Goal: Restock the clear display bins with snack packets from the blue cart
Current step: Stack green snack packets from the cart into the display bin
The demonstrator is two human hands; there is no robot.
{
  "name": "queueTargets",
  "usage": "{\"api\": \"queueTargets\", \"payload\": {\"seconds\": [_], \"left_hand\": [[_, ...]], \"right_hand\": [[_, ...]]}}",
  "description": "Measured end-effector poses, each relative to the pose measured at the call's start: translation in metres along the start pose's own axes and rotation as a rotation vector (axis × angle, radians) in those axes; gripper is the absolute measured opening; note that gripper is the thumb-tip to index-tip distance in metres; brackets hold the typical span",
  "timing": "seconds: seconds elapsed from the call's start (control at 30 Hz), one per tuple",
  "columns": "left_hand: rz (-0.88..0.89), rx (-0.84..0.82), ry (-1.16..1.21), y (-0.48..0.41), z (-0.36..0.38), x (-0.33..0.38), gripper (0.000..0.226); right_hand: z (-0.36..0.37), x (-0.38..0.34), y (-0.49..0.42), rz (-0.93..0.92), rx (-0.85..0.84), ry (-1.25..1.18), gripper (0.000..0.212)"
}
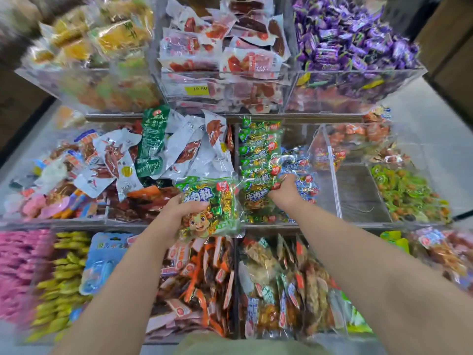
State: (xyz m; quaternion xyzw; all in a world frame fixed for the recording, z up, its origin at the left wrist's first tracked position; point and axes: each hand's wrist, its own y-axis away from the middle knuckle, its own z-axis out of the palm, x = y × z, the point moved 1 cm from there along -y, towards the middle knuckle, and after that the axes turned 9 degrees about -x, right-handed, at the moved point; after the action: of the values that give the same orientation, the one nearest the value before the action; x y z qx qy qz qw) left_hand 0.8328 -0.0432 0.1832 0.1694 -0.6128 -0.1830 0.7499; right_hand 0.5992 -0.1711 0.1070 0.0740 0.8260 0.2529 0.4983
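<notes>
- The left grip point(185, 210) is curled round a green packet point(212, 206) of gold-wrapped sweets with a cartoon figure on it. The thumb lies across the packet's front. The packet is held over the front edge of the middle tier, just left of the right grip.
- The right grip point(284, 189) reaches into a clear bin point(330, 172) in the middle tier. Its fingers pinch the edge of the front packet point(256, 194), which is of the same green kind.
- Behind the front packet, a row of green packets point(258, 147) stands on edge and runs to the back of the bin.
- Blue packets point(300, 170) lie just beside that row on its right, touching the right grip.
- In the upper tier, purple sweets point(353, 34) fill the right bin and red-and-white packets point(222, 47) fill the middle one.
- In the lowest tier, orange packets point(199, 275) sit below the left forearm.
</notes>
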Motion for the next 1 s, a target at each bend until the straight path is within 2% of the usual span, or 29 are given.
{"api": "queueTargets", "payload": {"seconds": [0.1, 0.17, 0.27, 0.37, 0.4, 0.47, 0.57, 0.63, 0.67, 0.73, 0.77, 0.83, 0.93, 1.0], "left_hand": [[0.010, 0.009, 0.014, 0.002, 0.001, -0.004, 0.124], [0.021, 0.018, 0.016, 0.004, 0.004, -0.005, 0.114], [0.055, 0.001, -0.001, 0.007, 0.011, -0.006, 0.085], [0.108, -0.044, -0.022, 0.009, 0.028, -0.006, 0.058], [0.109, -0.040, -0.018, 0.006, 0.033, -0.008, 0.061], [0.081, -0.020, 0.008, 0.001, 0.046, -0.012, 0.086], [0.027, 0.016, 0.009, -0.006, 0.063, -0.019, 0.121], [0.007, -0.014, -0.003, -0.011, 0.075, -0.025, 0.130], [-0.001, -0.017, -0.011, -0.015, 0.080, -0.029, 0.129], [-0.004, -0.017, -0.009, -0.018, 0.088, -0.035, 0.124], [-0.009, -0.023, -0.009, -0.020, 0.092, -0.036, 0.124], [-0.024, -0.041, -0.011, -0.022, 0.095, -0.036, 0.125], [-0.045, -0.017, -0.008, -0.022, 0.092, -0.038, 0.118], [-0.052, -0.010, -0.036, -0.019, 0.088, -0.038, 0.125]], "right_hand": [[-0.007, -0.004, -0.003, -0.019, 0.048, 0.154, 0.045], [-0.014, -0.002, -0.003, -0.022, 0.016, 0.143, 0.058], [-0.022, 0.002, 0.002, -0.023, -0.045, 0.054, 0.080], [-0.027, 0.005, 0.008, -0.065, -0.071, 0.046, 0.085], [-0.029, 0.006, 0.012, -0.080, -0.080, 0.043, 0.085], [-0.033, 0.006, 0.021, -0.117, -0.060, 0.041, 0.078], [-0.044, 0.002, 0.039, -0.212, -0.005, -0.038, 0.043], [-0.047, -0.001, 0.052, -0.172, -0.217, -0.254, 0.014], [-0.046, 0.001, 0.058, -0.120, -0.377, -0.373, 0.011], [-0.045, 0.008, 0.065, -0.028, -0.587, -0.471, 0.023], [-0.046, 0.011, 0.066, -0.011, -0.619, -0.470, 0.027], [-0.050, 0.019, 0.064, -0.020, -0.637, -0.435, 0.029], [-0.053, 0.028, 0.059, -0.016, -0.676, -0.396, 0.051], [-0.052, 0.027, 0.056, -0.006, -0.681, -0.328, 0.049]]}}
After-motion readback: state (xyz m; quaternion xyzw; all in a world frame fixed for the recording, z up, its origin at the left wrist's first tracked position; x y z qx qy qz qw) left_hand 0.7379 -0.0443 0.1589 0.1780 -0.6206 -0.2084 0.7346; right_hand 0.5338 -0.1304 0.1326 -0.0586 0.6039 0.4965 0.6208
